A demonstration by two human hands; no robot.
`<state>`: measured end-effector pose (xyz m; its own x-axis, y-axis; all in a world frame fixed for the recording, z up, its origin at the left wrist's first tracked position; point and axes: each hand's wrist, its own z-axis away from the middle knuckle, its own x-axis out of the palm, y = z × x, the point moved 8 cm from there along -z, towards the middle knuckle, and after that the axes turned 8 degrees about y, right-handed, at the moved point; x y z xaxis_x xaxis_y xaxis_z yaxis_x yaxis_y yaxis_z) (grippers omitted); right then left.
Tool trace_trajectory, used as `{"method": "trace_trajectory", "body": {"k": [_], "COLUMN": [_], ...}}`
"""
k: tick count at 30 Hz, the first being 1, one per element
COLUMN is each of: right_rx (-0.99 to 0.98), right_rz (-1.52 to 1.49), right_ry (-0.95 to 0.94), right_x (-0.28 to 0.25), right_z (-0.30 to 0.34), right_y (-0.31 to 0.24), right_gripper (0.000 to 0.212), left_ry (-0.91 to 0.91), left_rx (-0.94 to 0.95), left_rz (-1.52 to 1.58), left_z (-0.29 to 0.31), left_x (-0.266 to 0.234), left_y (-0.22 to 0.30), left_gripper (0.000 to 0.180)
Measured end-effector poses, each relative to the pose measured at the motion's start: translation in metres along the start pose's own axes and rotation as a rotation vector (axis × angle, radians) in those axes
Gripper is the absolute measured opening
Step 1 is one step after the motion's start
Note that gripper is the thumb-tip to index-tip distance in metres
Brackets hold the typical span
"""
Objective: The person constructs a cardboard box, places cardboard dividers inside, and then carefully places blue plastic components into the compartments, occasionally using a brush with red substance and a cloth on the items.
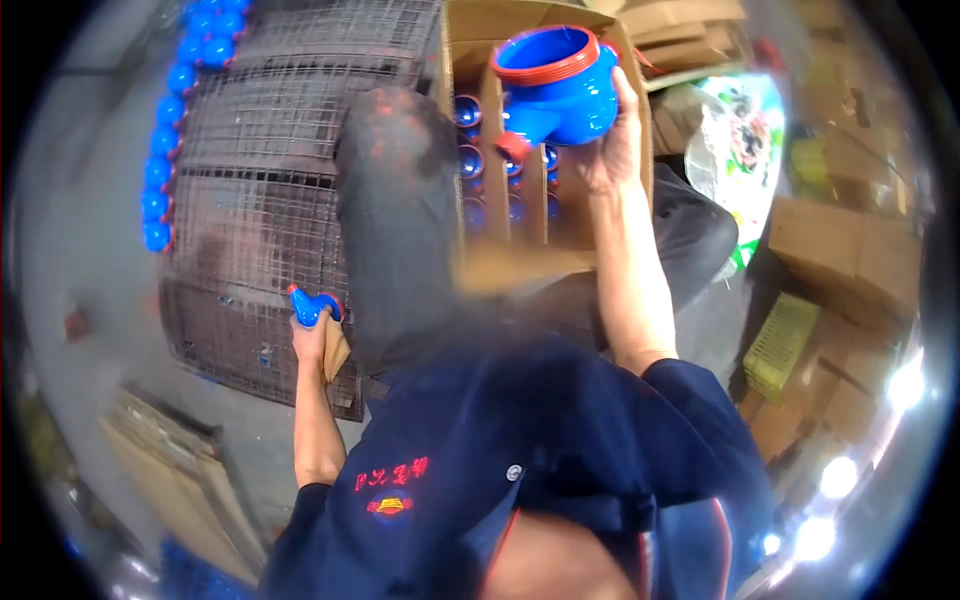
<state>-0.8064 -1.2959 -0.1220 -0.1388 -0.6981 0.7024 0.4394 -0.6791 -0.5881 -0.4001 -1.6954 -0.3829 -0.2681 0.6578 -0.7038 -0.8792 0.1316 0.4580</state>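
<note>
My right hand (pixel 618 140) is closed round the side of a glossy blue pot (pixel 580 110) with a wide red-rimmed mouth and a red-tipped side spout. It is held up over the open cardboard box (pixel 645 150), its mouth tilted toward the far side. At lower left, my left hand (pixel 308 335) grips a smaller blue spouted piece (pixel 318 307) with red ends, above the wire mesh rack. A brown cardboard piece (pixel 336 350) shows beside that hand; whether the fingers hold it too I cannot tell. Inside the box, several round blue pieces (pixel 470 160) stand between cardboard dividers.
Dark wire mesh racks (pixel 255 230) lie along my left, with a row of blue balls-like pieces (pixel 157 175) at their far-left edge. Flat cardboard (pixel 170 470) leans at lower left. On the right are a printed bag (pixel 750 140), cartons (pixel 840 245) and a yellow-green basket (pixel 780 345).
</note>
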Motion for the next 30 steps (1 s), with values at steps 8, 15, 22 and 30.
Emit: {"method": "trace_trajectory", "body": {"k": [8,15,22,30], "right_rx": [-0.358,0.082,0.155,-0.574], "right_rz": [1.611,2.202,2.172,0.954], "right_ry": [0.090,-0.469,-0.478,0.025], "right_x": [-0.064,-0.129,-0.158,0.047], "right_z": [-0.108,-0.130,-0.098,-0.055], "right_y": [0.074,0.241,0.277,0.064], "right_gripper": [0.055,0.063,0.058,0.030], "left_ry": [-0.002,0.196,0.373,-0.713], "left_rx": [0.601,0.992,1.285,0.618], "left_rz": [0.630,0.728,0.516,1.293], "left_z": [0.062,0.057,0.085,0.089], "left_x": [-0.117,-0.160,-0.167,-0.083], "left_y": [0.199,0.256,0.292,0.333], "left_gripper": [0.082,0.098,0.107,0.094]}}
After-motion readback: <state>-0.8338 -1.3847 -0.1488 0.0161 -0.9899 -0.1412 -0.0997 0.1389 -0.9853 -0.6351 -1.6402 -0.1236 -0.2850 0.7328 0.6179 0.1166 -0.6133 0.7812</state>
